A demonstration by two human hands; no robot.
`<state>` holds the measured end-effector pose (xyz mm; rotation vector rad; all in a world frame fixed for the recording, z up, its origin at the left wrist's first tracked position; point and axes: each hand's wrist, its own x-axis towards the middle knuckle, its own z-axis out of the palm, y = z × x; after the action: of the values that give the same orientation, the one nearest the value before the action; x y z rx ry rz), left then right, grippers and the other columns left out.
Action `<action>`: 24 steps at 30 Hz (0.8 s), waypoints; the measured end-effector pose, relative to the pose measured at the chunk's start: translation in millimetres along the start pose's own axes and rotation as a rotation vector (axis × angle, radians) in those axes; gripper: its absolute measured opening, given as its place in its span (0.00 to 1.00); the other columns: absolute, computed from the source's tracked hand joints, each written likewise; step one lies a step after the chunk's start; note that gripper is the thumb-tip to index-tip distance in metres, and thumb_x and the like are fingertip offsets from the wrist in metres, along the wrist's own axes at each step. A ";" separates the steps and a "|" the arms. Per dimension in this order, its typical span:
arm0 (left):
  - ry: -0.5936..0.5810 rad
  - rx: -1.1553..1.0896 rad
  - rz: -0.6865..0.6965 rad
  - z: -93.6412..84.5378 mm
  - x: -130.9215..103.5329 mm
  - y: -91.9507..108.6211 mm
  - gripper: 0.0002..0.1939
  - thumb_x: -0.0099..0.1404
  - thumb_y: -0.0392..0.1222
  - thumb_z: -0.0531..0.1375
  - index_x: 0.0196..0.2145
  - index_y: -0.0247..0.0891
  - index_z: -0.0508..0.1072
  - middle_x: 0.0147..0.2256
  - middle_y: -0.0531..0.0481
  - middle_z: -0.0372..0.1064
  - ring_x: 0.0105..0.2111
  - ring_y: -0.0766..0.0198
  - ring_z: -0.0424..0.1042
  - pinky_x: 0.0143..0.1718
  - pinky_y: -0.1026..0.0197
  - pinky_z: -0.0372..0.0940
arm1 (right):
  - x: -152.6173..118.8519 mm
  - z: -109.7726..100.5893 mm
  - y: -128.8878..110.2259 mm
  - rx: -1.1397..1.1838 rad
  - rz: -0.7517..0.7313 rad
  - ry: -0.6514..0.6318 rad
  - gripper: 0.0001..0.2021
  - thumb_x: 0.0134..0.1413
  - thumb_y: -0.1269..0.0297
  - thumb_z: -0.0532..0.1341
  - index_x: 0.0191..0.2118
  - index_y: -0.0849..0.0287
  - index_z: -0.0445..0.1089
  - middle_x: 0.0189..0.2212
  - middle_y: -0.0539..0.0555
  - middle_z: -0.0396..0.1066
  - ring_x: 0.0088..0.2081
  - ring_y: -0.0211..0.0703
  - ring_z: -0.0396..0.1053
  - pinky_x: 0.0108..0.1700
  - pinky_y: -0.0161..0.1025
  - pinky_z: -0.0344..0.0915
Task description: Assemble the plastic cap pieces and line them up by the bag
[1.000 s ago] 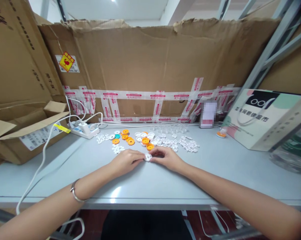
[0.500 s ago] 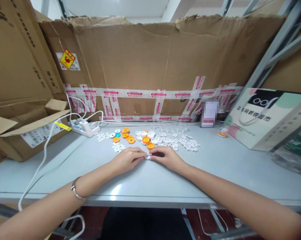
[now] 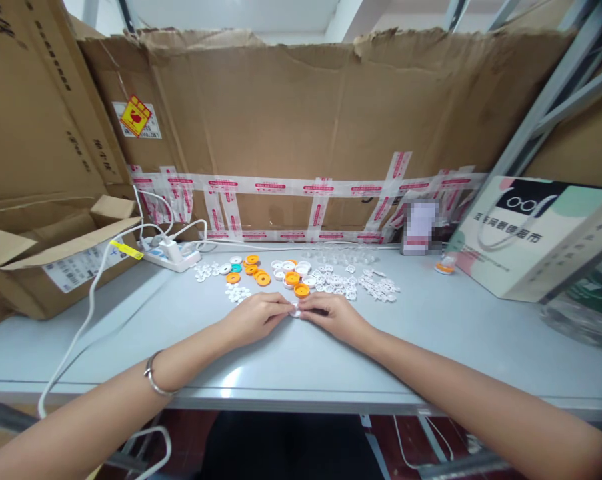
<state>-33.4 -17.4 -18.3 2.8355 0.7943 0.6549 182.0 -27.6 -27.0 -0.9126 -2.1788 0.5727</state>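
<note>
White plastic piece [image 3: 295, 311], small and rounded, is pinched by the left hand [image 3: 259, 316] and right hand [image 3: 337, 316].

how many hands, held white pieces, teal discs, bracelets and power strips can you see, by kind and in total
Left hand and right hand: 2
Held white piece: 1 visible
Teal disc: 1
Bracelet: 1
Power strip: 1
Total: 6
</note>
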 end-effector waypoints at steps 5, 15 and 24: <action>-0.021 0.040 0.018 -0.2 -1.1 0.3 0.15 0.67 0.35 0.49 0.46 0.40 0.71 0.40 0.47 0.70 0.39 0.63 0.70 0.41 0.63 0.64 | -0.6 1.0 -1.5 -0.175 -0.095 -0.019 0.10 0.56 0.63 0.57 0.38 0.56 0.75 0.37 0.55 0.74 0.40 0.43 0.70 0.44 0.40 0.66; -0.053 0.231 0.100 -2.4 -1.0 2.8 0.16 0.67 0.35 0.47 0.46 0.36 0.71 0.39 0.42 0.71 0.37 0.58 0.71 0.40 0.57 0.65 | -2.9 3.6 -2.9 -0.375 -0.178 -0.051 0.13 0.59 0.66 0.52 0.38 0.56 0.74 0.38 0.56 0.73 0.39 0.42 0.70 0.42 0.39 0.67; -0.002 0.109 0.069 -13.4 2.1 -2.3 0.14 0.66 0.35 0.49 0.46 0.38 0.70 0.42 0.45 0.70 0.41 0.62 0.70 0.43 0.61 0.64 | -1.4 1.8 -2.9 -0.186 -0.092 -0.016 0.10 0.57 0.64 0.55 0.40 0.54 0.74 0.39 0.54 0.74 0.42 0.43 0.71 0.46 0.40 0.66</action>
<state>-38.7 -14.3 -6.0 2.9730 0.7575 0.6371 180.1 -30.8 -27.1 -0.9005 -2.3044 0.3384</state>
